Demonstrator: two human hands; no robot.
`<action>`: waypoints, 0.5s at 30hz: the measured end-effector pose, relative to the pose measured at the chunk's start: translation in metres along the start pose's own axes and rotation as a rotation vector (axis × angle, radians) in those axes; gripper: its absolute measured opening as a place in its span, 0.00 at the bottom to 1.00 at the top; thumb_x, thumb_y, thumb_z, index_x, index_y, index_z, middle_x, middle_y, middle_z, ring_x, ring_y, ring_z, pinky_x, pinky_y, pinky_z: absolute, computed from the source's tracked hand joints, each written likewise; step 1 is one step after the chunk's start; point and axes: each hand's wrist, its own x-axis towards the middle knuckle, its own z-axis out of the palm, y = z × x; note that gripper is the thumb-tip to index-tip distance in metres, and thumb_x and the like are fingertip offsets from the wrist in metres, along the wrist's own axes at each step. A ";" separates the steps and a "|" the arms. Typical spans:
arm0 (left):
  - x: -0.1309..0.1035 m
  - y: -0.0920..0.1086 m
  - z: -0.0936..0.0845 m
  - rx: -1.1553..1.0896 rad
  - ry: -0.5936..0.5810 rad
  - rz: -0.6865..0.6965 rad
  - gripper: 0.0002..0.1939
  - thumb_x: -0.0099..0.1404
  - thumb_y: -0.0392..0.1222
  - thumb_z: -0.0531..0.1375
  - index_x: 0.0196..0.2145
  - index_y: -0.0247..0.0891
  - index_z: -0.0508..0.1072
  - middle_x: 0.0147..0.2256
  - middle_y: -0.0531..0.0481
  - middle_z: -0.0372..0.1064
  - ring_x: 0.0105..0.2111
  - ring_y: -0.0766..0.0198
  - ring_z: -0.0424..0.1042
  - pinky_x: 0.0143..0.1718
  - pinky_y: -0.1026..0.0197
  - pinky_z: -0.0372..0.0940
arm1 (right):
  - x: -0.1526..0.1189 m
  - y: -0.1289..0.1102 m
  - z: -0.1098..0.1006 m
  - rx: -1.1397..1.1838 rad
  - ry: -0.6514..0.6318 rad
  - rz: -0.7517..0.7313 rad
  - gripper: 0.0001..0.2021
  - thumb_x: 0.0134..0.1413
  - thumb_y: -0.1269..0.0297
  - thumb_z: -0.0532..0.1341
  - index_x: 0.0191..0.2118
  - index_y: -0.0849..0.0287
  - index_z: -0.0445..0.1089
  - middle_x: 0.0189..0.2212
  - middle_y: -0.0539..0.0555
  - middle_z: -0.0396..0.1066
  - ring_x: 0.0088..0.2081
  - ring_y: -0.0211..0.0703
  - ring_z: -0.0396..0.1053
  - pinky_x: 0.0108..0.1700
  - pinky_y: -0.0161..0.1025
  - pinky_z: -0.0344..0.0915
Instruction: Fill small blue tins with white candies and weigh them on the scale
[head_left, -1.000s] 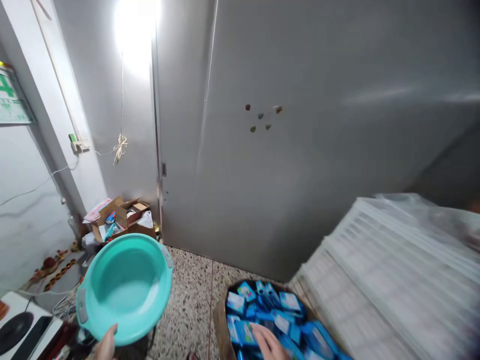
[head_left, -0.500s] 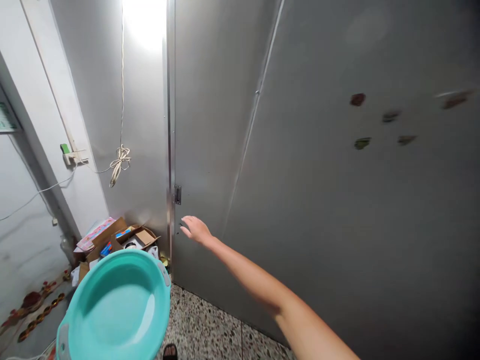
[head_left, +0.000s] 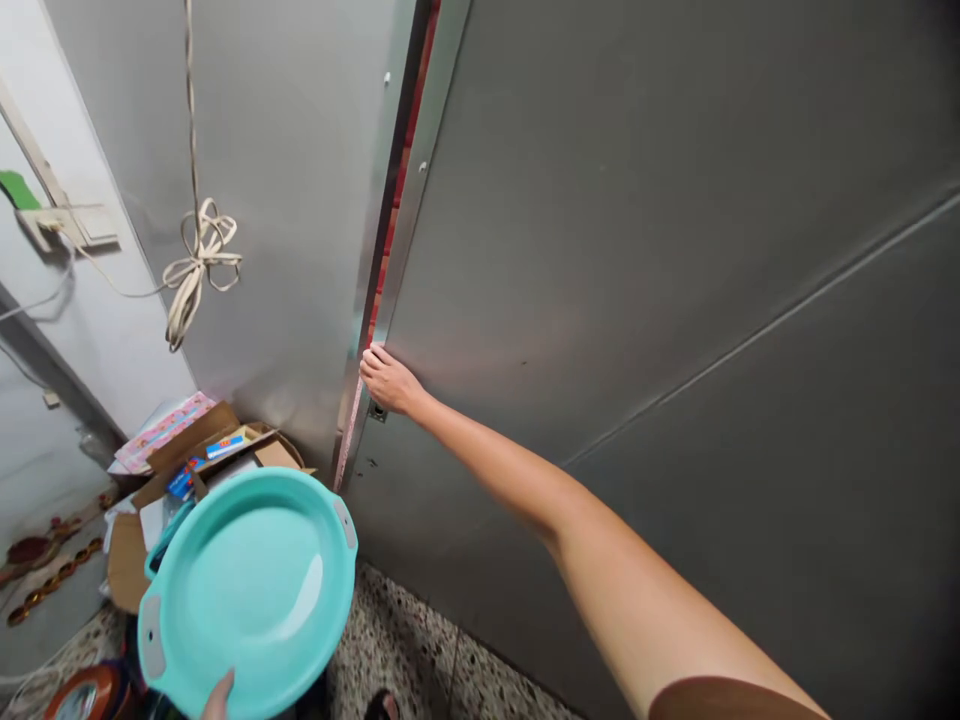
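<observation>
Low on the left is a turquoise plastic basin (head_left: 240,560) with grey handle tabs, held tilted toward me. My left hand (head_left: 219,695) grips its near rim; only the thumb shows over the edge, and the other fingers are hidden beneath. Across the view reaches my right arm. My right hand (head_left: 388,380) has its fingers curled around the edge of a grey metal sliding door (head_left: 600,330), just above a small recessed latch (head_left: 377,411). A narrow gap (head_left: 391,230) with something red behind it shows between door and frame.
Cardboard boxes (head_left: 187,440) full of packets and papers stand against the metal wall panel (head_left: 300,200). A bundled white cord (head_left: 196,270) hangs by a wall socket (head_left: 71,225). The speckled floor (head_left: 405,620) lies below, with an orange roll-like object (head_left: 86,692) at bottom left.
My right hand has moved from the door's face onto its edge, and the door has opened a crack. The view has come closer, and my left thumb now shows on the basin.
</observation>
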 end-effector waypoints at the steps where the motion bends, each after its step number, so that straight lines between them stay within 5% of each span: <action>1: -0.007 -0.002 0.000 -0.014 -0.005 -0.066 0.27 0.57 0.43 0.60 0.55 0.38 0.63 0.53 0.42 0.66 0.47 0.51 0.71 0.35 0.57 0.72 | -0.003 -0.002 0.000 0.046 0.021 0.016 0.18 0.57 0.74 0.48 0.47 0.70 0.70 0.47 0.63 0.68 0.60 0.54 0.52 0.66 0.56 0.38; 4: -0.023 -0.006 0.000 -0.053 0.014 -0.170 0.33 0.53 0.41 0.61 0.57 0.36 0.61 0.57 0.42 0.63 0.51 0.50 0.69 0.36 0.59 0.73 | -0.019 -0.008 -0.005 0.167 0.048 0.054 0.17 0.57 0.74 0.47 0.44 0.68 0.71 0.44 0.62 0.69 0.59 0.54 0.54 0.66 0.59 0.39; 10: -0.019 -0.012 0.000 0.031 0.047 -0.091 0.35 0.51 0.43 0.62 0.56 0.31 0.62 0.57 0.37 0.62 0.54 0.47 0.64 0.51 0.55 0.64 | -0.077 -0.006 -0.025 0.216 0.072 0.181 0.16 0.58 0.72 0.47 0.39 0.67 0.73 0.40 0.61 0.70 0.56 0.53 0.57 0.66 0.60 0.40; 15: -0.013 -0.015 0.032 0.083 -0.039 -0.042 0.36 0.49 0.41 0.64 0.56 0.29 0.63 0.56 0.34 0.62 0.55 0.46 0.64 0.54 0.53 0.61 | -0.148 0.006 -0.020 0.229 0.010 0.249 0.17 0.57 0.66 0.48 0.35 0.60 0.75 0.40 0.60 0.71 0.55 0.54 0.60 0.63 0.62 0.44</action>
